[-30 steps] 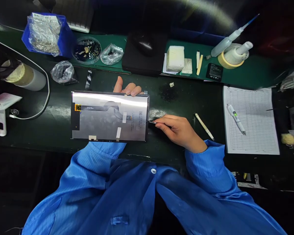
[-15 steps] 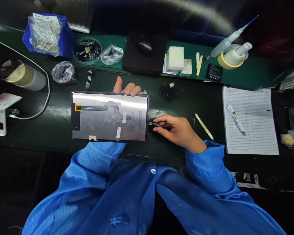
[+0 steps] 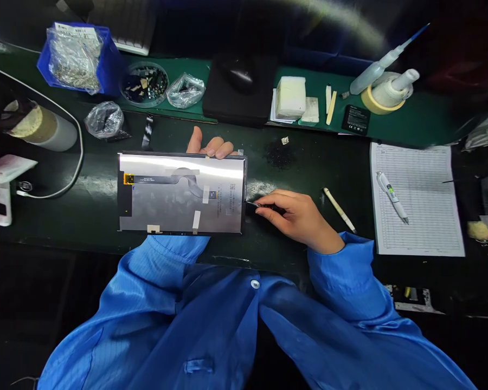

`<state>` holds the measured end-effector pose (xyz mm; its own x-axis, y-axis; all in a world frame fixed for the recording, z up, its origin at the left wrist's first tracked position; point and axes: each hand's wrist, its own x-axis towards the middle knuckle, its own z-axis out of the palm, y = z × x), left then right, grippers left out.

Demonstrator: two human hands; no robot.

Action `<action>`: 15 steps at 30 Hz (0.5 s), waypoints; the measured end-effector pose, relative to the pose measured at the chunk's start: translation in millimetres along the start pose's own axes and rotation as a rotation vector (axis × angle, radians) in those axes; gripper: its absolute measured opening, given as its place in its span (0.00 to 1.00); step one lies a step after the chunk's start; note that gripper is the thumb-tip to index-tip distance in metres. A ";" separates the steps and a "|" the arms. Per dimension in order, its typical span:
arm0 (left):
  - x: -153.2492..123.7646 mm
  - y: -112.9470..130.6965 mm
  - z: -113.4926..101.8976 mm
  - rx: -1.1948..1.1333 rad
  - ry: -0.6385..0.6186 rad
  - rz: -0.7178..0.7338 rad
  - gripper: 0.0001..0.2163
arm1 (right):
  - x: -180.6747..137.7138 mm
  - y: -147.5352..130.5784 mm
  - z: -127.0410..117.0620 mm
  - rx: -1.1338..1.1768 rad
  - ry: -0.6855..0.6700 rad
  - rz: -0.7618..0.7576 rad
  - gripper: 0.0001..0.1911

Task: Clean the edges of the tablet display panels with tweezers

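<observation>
While the left hand [image 3: 214, 147] supports from below a silver-grey, rectangular display panel [image 3: 166, 203] with a dark border, its fingertips curled over the far edge and thumb sticking out beyond it, the right hand [image 3: 295, 214] pinches a slim, dark metal tool [image 3: 252, 205] between thumb and forefinger. The tool's tip meets the panel's short edge nearest the right hand. Directly above the left sleeve, the panel bears fine print at its right end and tiny white lettering on its grey ribbon cable [image 3: 156, 180]; both are too small to read.

Just right of the right hand lies a thin, off-white stick [image 3: 339, 210]. Farther right, a white plastic pen [image 3: 392, 197] with a green patch rests on white paper sheets [image 3: 415, 233] printed with a grid, its entries illegible. Beyond the right hand, a black rectangular battery-like block [image 3: 356, 119] carries white text, with what looks like a CE mark. Beyond and left of the left hand, a white label [image 3: 76, 30] tops a clear plastic bag [image 3: 71, 59] in a blue plastic bin [image 3: 109, 62]; its print is unreadable.
</observation>
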<state>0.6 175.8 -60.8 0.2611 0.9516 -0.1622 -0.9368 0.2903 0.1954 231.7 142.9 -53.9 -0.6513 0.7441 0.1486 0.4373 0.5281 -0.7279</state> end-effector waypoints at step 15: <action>-0.6 0.3 4.0 0.044 0.063 0.021 0.26 | -0.1 -0.9 -0.4 0.008 -0.006 0.004 0.08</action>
<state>1.1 175.7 -56.7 0.2245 0.9498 -0.2180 -0.9304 0.2754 0.2420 231.6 142.5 -52.9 -0.6531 0.7439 0.1416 0.4349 0.5215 -0.7341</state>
